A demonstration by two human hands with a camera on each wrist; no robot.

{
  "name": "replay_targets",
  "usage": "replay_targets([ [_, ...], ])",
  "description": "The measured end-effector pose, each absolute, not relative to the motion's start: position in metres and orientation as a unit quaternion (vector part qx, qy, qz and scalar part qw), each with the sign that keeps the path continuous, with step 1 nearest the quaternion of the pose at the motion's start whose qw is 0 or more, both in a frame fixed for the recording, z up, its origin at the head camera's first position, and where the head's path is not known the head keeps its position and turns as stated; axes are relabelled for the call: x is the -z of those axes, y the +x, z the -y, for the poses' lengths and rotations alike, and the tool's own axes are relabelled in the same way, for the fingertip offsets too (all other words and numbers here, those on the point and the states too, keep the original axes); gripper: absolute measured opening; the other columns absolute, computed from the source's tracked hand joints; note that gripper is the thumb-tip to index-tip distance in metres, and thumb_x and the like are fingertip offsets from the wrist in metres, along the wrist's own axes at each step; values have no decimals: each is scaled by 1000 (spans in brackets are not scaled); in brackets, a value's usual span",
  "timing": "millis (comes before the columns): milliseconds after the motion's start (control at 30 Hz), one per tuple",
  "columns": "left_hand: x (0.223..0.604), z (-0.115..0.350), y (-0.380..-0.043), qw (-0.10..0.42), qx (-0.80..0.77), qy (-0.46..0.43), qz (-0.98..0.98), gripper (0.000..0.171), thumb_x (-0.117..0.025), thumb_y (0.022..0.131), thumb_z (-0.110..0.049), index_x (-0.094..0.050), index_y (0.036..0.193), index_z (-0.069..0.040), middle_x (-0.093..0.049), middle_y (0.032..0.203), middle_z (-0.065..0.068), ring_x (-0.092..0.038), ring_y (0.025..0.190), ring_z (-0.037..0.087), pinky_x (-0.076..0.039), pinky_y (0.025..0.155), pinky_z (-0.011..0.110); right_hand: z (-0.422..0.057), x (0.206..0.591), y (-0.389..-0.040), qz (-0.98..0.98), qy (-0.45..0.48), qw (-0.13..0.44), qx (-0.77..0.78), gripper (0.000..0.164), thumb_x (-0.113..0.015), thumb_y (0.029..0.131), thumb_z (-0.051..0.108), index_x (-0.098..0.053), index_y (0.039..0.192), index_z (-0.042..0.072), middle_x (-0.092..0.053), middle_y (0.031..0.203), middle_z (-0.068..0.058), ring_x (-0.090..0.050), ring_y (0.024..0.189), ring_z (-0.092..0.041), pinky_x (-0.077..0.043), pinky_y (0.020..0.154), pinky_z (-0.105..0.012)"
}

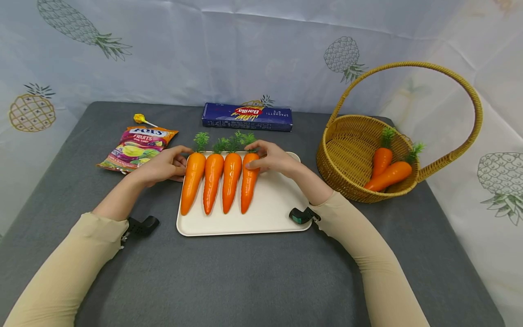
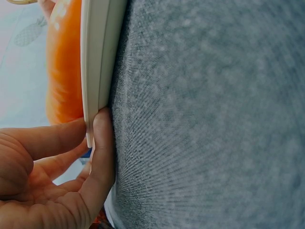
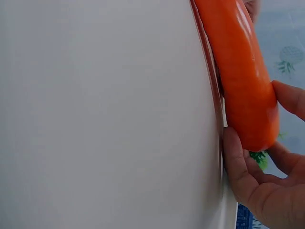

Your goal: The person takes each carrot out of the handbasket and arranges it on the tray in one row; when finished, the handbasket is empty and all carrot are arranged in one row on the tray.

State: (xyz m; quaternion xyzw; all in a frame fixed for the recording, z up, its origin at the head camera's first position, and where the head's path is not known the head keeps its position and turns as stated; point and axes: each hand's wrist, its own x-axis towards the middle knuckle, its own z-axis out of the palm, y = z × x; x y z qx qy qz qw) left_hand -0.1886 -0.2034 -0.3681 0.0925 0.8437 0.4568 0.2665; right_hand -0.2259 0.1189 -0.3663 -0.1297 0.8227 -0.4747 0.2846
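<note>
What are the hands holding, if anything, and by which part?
The left hand pinches the cream tray by its left rim; the right hand holds the tray's rightmost carrot by its thick end.

Tray mid-table. Four carrots lie side by side on its left part, leafy ends toward the back rim. Left hand at tray's left edge; right hand at the upper end of the rightmost carrot. Spaghetti box behind tray. Candy bag back-left of tray, lollipop just behind it. Basket to the right, two more carrots inside, on its right side.
</note>
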Motion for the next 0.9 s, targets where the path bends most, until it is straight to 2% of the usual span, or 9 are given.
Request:
replay_targets([
  [900,366,203,-186,266,-466,95,-838,60,-49,97,0,-23,150,6,-48,108,16,-57,84,12,-61,74,24,-119,367,-225,-826,-144,275,471,54,-74,87,21,-53,137,19,-53,111,-12,-58,96,-24,-59,81,-31],
])
